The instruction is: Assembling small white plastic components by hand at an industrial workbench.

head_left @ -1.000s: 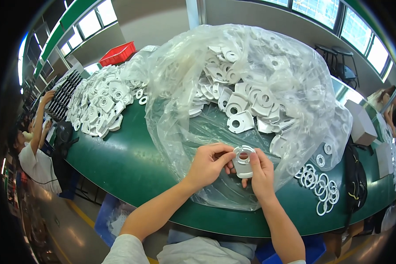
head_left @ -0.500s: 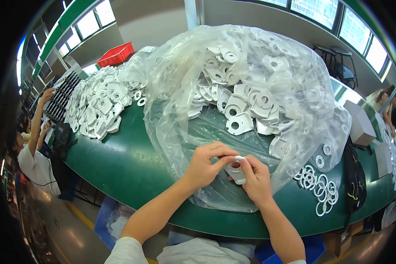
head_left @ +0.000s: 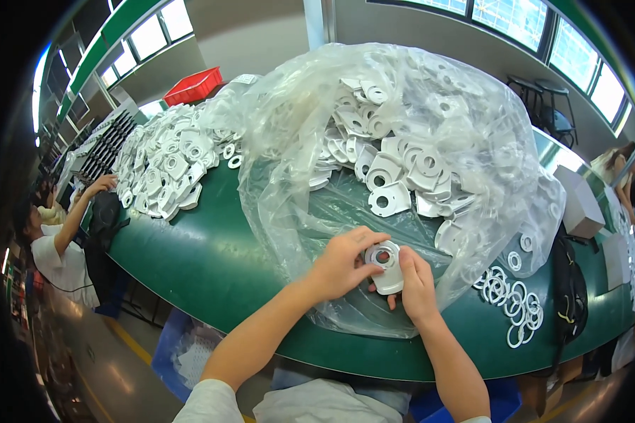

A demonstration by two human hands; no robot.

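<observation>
A white plastic part [head_left: 387,279] with a round hole at its top end is held between my two hands, over the near side of a clear plastic bag [head_left: 275,233]. My left hand [head_left: 343,262] grips its upper left edge with thumb and fingers. Along its right side my right hand [head_left: 418,283] is closed, some fingertips showing beneath. Beyond my hands, the bag's mouth exposes a heap of similar white parts [head_left: 390,199]. Several loose white rings [head_left: 516,303] lie on the table right of my right hand.
Another pile of white parts [head_left: 164,173] covers the left of the green table [head_left: 190,264], with a red basket [head_left: 192,87] behind it. A co-worker's hand [head_left: 106,183] touches that pile. At right are a black bag [head_left: 570,289] and a white box [head_left: 578,201]. Blue bins [head_left: 168,352] stand below the near edge.
The white part has turned so its holed face shows more fully. My left fingers have spread around its top edge. The co-worker's arm at left has come down toward the pile.
</observation>
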